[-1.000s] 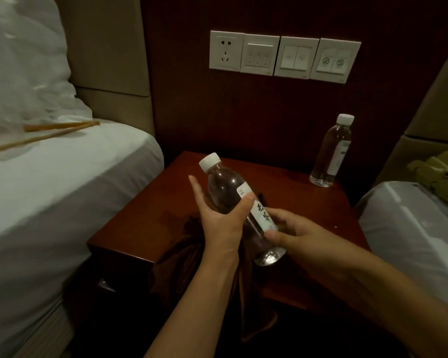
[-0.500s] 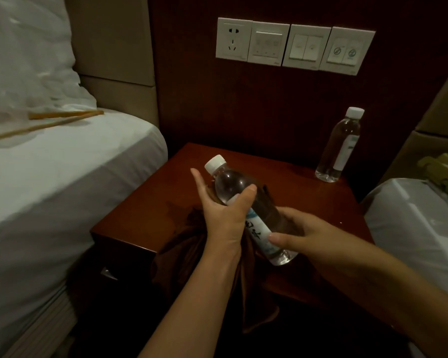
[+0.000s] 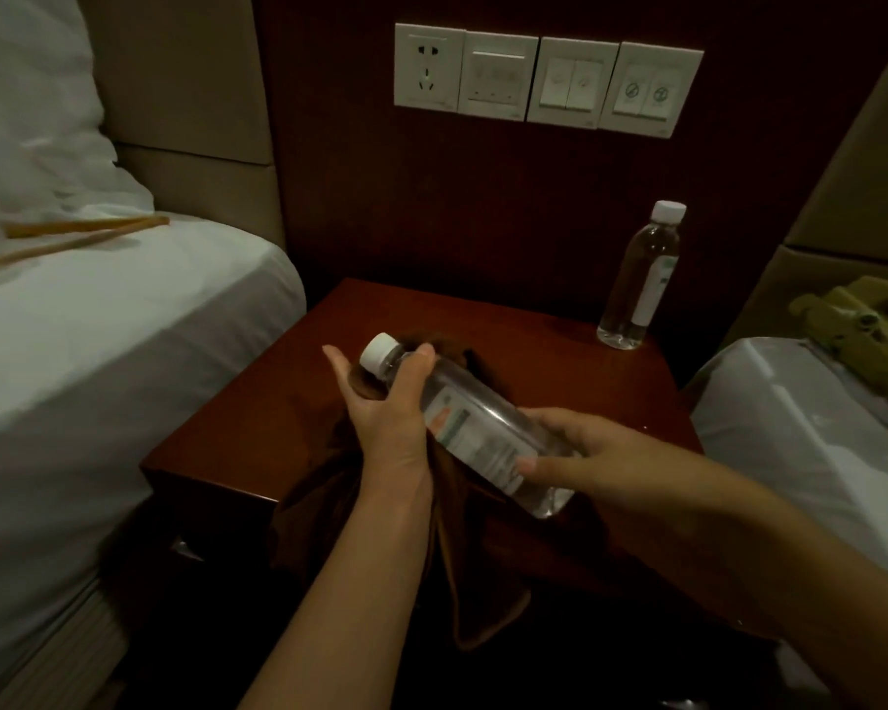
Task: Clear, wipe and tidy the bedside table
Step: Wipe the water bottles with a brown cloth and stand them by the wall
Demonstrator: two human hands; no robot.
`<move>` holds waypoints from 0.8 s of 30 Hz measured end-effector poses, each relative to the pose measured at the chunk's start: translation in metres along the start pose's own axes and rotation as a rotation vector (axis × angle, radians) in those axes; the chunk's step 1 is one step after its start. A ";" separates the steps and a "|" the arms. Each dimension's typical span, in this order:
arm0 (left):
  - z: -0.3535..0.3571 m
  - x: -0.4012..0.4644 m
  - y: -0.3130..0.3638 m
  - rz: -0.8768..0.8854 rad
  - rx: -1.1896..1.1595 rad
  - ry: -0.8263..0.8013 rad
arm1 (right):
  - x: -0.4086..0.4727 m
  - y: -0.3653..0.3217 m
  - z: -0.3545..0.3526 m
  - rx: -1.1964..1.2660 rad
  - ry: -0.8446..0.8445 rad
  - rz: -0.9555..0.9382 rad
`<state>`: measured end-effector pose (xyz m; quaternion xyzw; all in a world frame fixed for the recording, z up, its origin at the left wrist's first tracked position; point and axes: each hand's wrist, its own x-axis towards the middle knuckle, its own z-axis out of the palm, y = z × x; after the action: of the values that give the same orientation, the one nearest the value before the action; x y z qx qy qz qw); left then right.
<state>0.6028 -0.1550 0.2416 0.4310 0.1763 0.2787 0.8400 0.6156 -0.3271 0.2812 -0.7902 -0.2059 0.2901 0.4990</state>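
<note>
- Your left hand (image 3: 390, 427) wraps bottle (image 3: 462, 427) neck with cloth (image 3: 462, 571); right hand (image 3: 580, 453) clasps base.
- Smooth plastic (full, slippery): grip the label.

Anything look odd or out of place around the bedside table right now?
Yes: a pair of chopsticks lies on the white bed sheet left of the table. Nothing looks spilled. One bottle stands upright at the back right corner.

- The bench (image 3: 288, 422) is seen as polished reddish wood, glossy.
- The held bottle (image 3: 475, 427) is made of clear smooth plastic, paper-labelled.
- The cloth (image 3: 472, 571) is shown as brown, matt fabric.
</note>
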 end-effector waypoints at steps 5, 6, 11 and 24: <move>0.001 0.003 0.000 -0.028 0.000 0.061 | -0.002 0.004 0.029 -0.533 0.357 -0.168; 0.000 0.003 0.001 -0.045 -0.010 0.071 | 0.000 0.011 0.036 -0.902 0.547 -0.270; 0.000 0.003 0.003 -0.066 -0.005 0.039 | 0.011 0.031 0.036 -1.085 0.628 -0.486; -0.001 0.004 -0.005 -0.085 0.001 -0.003 | 0.012 0.021 0.052 -1.036 0.600 -0.324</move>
<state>0.6068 -0.1538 0.2368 0.4240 0.1936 0.2419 0.8510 0.5906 -0.2939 0.2414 -0.9356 -0.2882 -0.1618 0.1243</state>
